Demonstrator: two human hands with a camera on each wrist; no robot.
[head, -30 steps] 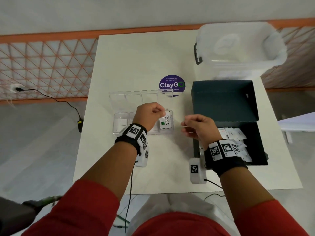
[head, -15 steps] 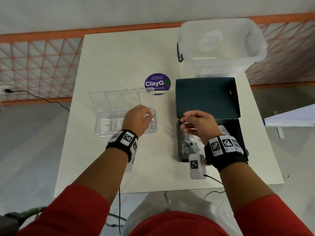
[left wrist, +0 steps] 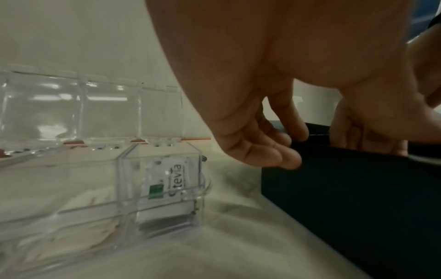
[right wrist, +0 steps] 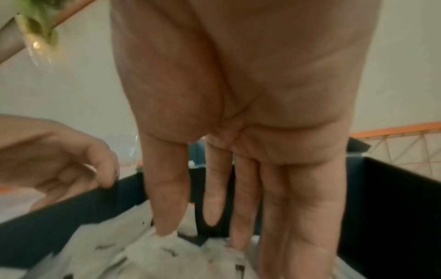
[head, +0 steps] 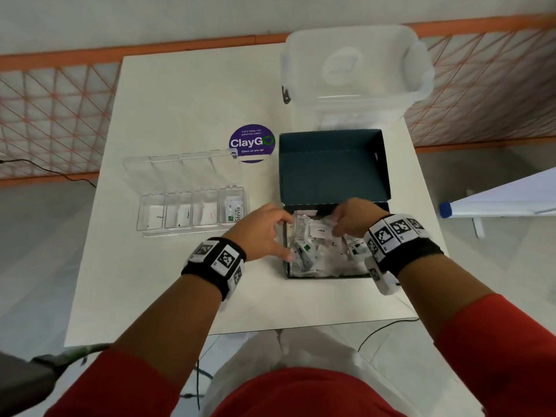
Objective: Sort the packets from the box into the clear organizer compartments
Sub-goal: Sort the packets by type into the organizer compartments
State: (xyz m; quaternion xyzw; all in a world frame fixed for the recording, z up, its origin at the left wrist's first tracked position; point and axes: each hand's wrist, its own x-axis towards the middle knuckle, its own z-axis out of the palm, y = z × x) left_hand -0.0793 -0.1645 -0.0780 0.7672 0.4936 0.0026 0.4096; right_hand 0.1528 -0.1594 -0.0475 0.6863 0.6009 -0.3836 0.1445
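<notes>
The clear organizer (head: pixel 192 233) lies left of centre with its lid folded back, one packet in each compartment. A Stevia packet (head: pixel 234 212) (left wrist: pixel 171 177) fills the rightmost one. The dark box (head: pixel 328 276) (left wrist: pixel 346 198) (right wrist: pixel 71 211) stands open to the right, holding several white packets (head: pixel 319 248) (right wrist: pixel 148 251). My left hand (head: pixel 276 236) (left wrist: pixel 274 147) (right wrist: pixel 71 166) has its fingers curled over the box's left rim. My right hand (head: pixel 343 221) (right wrist: pixel 214 198) reaches down into the box, fingers straight, tips touching the packets.
A large translucent plastic bin (head: pixel 355 70) stands behind the box. A purple ClayGo sticker (head: pixel 252 143) is on the white table (head: pixel 180 85) behind the organizer. A white board (head: pixel 496 200) juts in at the right. An orange mesh fence runs along the back.
My left hand left the organizer's Stevia compartment and moved right to the box's rim. My right hand dropped from above the box into the packets.
</notes>
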